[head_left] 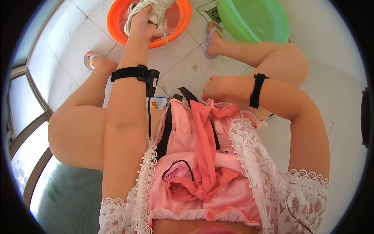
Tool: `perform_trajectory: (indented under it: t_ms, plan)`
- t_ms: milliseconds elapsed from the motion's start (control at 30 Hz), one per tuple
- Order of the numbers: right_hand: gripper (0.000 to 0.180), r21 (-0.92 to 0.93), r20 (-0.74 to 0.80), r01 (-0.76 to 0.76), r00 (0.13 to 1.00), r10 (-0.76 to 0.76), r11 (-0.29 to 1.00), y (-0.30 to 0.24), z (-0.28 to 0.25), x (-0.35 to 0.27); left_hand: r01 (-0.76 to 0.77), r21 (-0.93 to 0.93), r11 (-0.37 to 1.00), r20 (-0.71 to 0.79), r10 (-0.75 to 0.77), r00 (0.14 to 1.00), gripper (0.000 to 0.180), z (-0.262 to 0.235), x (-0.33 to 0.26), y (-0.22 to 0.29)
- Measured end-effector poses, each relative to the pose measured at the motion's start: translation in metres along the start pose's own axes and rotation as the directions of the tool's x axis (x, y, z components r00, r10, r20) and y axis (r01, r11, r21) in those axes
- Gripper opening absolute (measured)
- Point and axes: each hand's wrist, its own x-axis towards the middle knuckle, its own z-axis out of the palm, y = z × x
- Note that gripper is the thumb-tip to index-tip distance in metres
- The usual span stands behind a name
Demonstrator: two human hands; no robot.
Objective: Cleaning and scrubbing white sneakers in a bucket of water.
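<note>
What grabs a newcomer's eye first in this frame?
Top centre, the left hand grips a white lace-up sneaker over an orange plastic basin on the pale tiled floor. A green basin sits to its right beside a floor drain. The right hand is curled shut near the middle, holding nothing visible, and each forearm carries a black wrist strap.

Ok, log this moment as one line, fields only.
left hand: grips white sneaker over orange basin | right hand: closed, at pink garment's edge | green basin: apart, untouched
</note>
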Motion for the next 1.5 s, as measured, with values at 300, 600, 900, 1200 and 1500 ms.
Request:
perform_trajectory:
  t_ms: [300,600,900,1200,1500]
  plan:
    - [0.006,-0.288,-0.112,0.016,0.992,-0.05,0.958,0.03,0.015,0.053,0.02,0.022,1.0,-0.025,-0.02,0.999,0.03,0.0,0.007,-0.017]
    - [0.026,0.112,-0.174,-0.741,0.641,0.747,0.662,0.059,-0.07,-0.031,0.042,0.037,0.998,0.005,-0.042,0.999,0.031,-0.005,0.013,-0.017]
    - [0.025,-0.072,-0.033,-0.647,0.762,0.647,0.759,0.036,-0.018,-0.047,-0.111,0.051,0.992,0.078,0.107,0.991,0.028,0.031,-0.015,-0.018]
    - [0.022,0.174,-0.304,0.033,0.952,0.022,0.984,0.013,-0.047,0.033,-0.062,0.073,0.995,-0.026,0.064,0.998,0.029,0.02,-0.01,-0.019]
    - [0.021,0.358,-0.154,0.273,0.96,-0.232,0.893,-0.044,-0.063,0.103,-0.03,0.072,0.997,-0.077,0.035,0.996,0.03,0.0,0.012,0.019]
